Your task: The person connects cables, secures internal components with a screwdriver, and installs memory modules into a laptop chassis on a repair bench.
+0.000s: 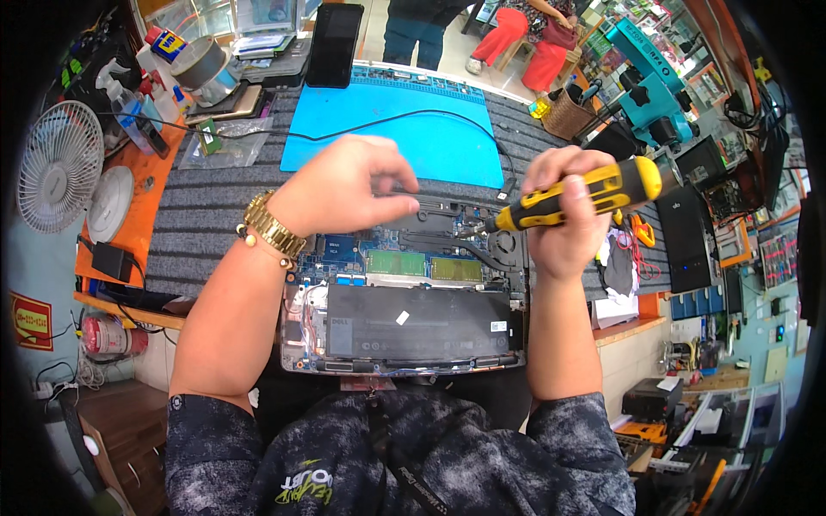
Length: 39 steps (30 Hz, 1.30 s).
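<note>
An opened laptop base (297, 344) lies in front of me, its insides facing up. A black battery (422, 320) fills its near half, with green memory modules (396, 262) beyond it and a round cooling fan (502, 249) at the far right. Wrapped around a yellow and black power screwdriver (607, 191) are the fingers of my right hand (564, 232). The tool's tip points left and down, close over the board by the heat pipes; whether it touches a screw I cannot tell. Above the board's far left part hovers my left hand (353, 189), thumb and fingers apart, holding nothing visible.
Beyond the laptop lies a blue work mat (387, 146), crossed by a black cable (396, 116). A phone (334, 47) rests at its far left corner. A white fan (60, 168) stands left, a teal microscope stand (650, 86) far right. Other people are across the counter.
</note>
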Each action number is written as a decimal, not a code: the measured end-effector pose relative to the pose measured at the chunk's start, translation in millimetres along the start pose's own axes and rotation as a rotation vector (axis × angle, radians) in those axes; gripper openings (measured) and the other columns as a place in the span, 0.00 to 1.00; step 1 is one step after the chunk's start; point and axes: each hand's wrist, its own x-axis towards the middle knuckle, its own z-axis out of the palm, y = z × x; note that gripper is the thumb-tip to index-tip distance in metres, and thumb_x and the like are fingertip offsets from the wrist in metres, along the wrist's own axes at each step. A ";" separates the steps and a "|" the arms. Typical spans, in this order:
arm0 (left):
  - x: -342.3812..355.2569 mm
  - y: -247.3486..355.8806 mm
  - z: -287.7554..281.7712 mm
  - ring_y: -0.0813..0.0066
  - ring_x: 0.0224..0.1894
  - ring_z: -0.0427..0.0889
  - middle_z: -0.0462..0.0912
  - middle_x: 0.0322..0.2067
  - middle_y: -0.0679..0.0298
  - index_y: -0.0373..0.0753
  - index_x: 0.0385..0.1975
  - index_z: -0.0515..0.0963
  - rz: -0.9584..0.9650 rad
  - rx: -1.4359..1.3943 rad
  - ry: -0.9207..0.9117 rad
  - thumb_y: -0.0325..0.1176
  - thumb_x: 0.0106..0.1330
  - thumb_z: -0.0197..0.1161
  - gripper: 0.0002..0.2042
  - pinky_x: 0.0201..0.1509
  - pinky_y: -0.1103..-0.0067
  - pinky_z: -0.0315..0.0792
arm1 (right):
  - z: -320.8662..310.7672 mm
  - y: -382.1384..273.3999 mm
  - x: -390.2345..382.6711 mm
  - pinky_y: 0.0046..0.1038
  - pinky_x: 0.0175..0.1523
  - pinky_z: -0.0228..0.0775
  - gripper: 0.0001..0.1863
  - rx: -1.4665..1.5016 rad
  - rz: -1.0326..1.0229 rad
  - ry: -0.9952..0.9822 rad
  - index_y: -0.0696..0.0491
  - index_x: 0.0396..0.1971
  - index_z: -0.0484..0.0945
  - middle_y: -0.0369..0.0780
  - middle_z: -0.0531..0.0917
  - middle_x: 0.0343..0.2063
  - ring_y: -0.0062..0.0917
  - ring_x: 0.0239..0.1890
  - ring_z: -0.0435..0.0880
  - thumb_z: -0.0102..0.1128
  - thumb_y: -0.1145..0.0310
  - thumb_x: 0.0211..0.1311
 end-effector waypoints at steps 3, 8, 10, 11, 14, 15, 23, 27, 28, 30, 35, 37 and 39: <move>0.1 9.7 8.3 0.75 0.32 0.80 0.81 0.28 0.67 0.39 0.45 0.94 0.030 -0.103 -0.085 0.35 0.65 0.85 0.12 0.37 0.76 0.75 | -3.2 -3.3 2.5 0.38 0.48 0.79 0.11 0.111 0.010 0.174 0.51 0.51 0.71 0.44 0.80 0.37 0.33 0.40 0.81 0.64 0.66 0.81; 2.7 19.4 21.2 0.76 0.31 0.83 0.87 0.32 0.63 0.36 0.42 0.93 0.093 -0.191 -0.114 0.33 0.72 0.80 0.07 0.36 0.75 0.77 | 6.1 -0.7 0.3 0.39 0.50 0.78 0.09 0.137 0.050 0.247 0.50 0.50 0.71 0.43 0.81 0.38 0.34 0.40 0.81 0.61 0.63 0.86; 1.2 17.2 20.5 0.75 0.31 0.84 0.87 0.31 0.63 0.36 0.41 0.93 0.058 -0.204 -0.111 0.33 0.73 0.79 0.07 0.36 0.76 0.77 | 7.7 0.6 -1.4 0.39 0.50 0.78 0.10 0.133 0.049 0.260 0.50 0.50 0.71 0.43 0.81 0.38 0.34 0.40 0.81 0.61 0.62 0.87; 0.2 14.3 19.5 0.75 0.31 0.84 0.87 0.31 0.63 0.36 0.40 0.92 0.061 -0.210 -0.103 0.33 0.73 0.79 0.07 0.36 0.76 0.78 | 6.3 0.5 -2.0 0.39 0.50 0.78 0.10 0.129 0.048 0.268 0.50 0.50 0.71 0.43 0.81 0.38 0.34 0.40 0.81 0.61 0.62 0.87; -2.0 -11.1 -3.1 0.51 0.41 0.91 0.92 0.37 0.51 0.36 0.41 0.91 -0.100 0.033 0.047 0.38 0.75 0.73 0.11 0.48 0.62 0.84 | -14.7 -7.3 5.9 0.38 0.50 0.77 0.11 0.125 0.048 0.304 0.50 0.48 0.74 0.43 0.81 0.38 0.34 0.40 0.81 0.59 0.57 0.89; -3.5 -21.8 -11.1 0.48 0.43 0.92 0.92 0.38 0.49 0.35 0.41 0.91 -0.153 0.171 0.150 0.38 0.76 0.72 0.11 0.50 0.58 0.85 | -27.0 -12.6 10.8 0.38 0.49 0.77 0.13 0.139 0.047 0.291 0.50 0.47 0.75 0.43 0.81 0.38 0.34 0.40 0.81 0.58 0.56 0.89; -10.0 -71.8 -18.0 0.49 0.42 0.92 0.92 0.38 0.49 0.35 0.39 0.92 -0.383 0.541 0.273 0.35 0.70 0.77 0.09 0.51 0.59 0.85 | -144.4 -52.0 24.6 0.25 0.32 0.71 0.17 -0.718 0.517 0.393 0.53 0.44 0.81 0.34 0.82 0.28 0.19 0.27 0.80 0.73 0.54 0.82; -3.0 -71.3 -14.4 0.48 0.47 0.92 0.92 0.41 0.50 0.38 0.39 0.92 -0.420 0.546 0.244 0.39 0.68 0.78 0.10 0.55 0.57 0.85 | -184.3 -55.6 5.8 0.33 0.45 0.77 0.28 -1.303 0.849 0.138 0.61 0.51 0.86 0.37 0.88 0.33 0.25 0.35 0.85 0.80 0.50 0.69; -2.6 -69.6 -15.5 0.46 0.49 0.92 0.92 0.42 0.50 0.40 0.39 0.93 -0.439 0.534 0.221 0.40 0.69 0.78 0.10 0.57 0.56 0.86 | -189.5 -51.1 -0.1 0.35 0.48 0.80 0.29 -1.373 0.819 0.101 0.60 0.52 0.86 0.40 0.90 0.36 0.29 0.38 0.87 0.82 0.49 0.66; -2.4 -63.4 -17.9 0.47 0.49 0.92 0.92 0.41 0.51 0.39 0.38 0.92 -0.459 0.547 0.226 0.42 0.67 0.79 0.12 0.56 0.56 0.86 | -197.9 -48.9 -7.1 0.37 0.53 0.82 0.31 -1.468 0.909 0.039 0.60 0.53 0.87 0.45 0.93 0.42 0.33 0.43 0.91 0.86 0.51 0.61; -1.3 -30.8 -24.4 0.57 0.39 0.90 0.90 0.33 0.56 0.37 0.36 0.92 -0.335 0.457 0.270 0.41 0.65 0.83 0.13 0.46 0.65 0.84 | -190.6 -45.1 -2.1 0.38 0.55 0.83 0.32 -1.520 1.205 -0.068 0.59 0.53 0.86 0.48 0.93 0.44 0.36 0.45 0.92 0.91 0.57 0.53; -2.2 -15.4 -22.5 0.58 0.37 0.89 0.89 0.33 0.58 0.38 0.36 0.92 -0.198 0.347 0.152 0.39 0.65 0.83 0.11 0.45 0.65 0.83 | -169.6 -44.7 -3.1 0.37 0.52 0.82 0.25 -1.572 0.844 -0.009 0.57 0.47 0.87 0.45 0.93 0.40 0.33 0.43 0.92 0.90 0.60 0.56; -2.2 -2.5 -15.6 0.59 0.38 0.89 0.89 0.33 0.59 0.38 0.36 0.92 -0.041 0.251 0.050 0.38 0.64 0.84 0.11 0.45 0.65 0.82 | -142.2 -43.3 6.6 0.35 0.49 0.82 0.20 -1.571 0.502 -0.018 0.56 0.43 0.87 0.42 0.92 0.38 0.29 0.42 0.91 0.88 0.62 0.59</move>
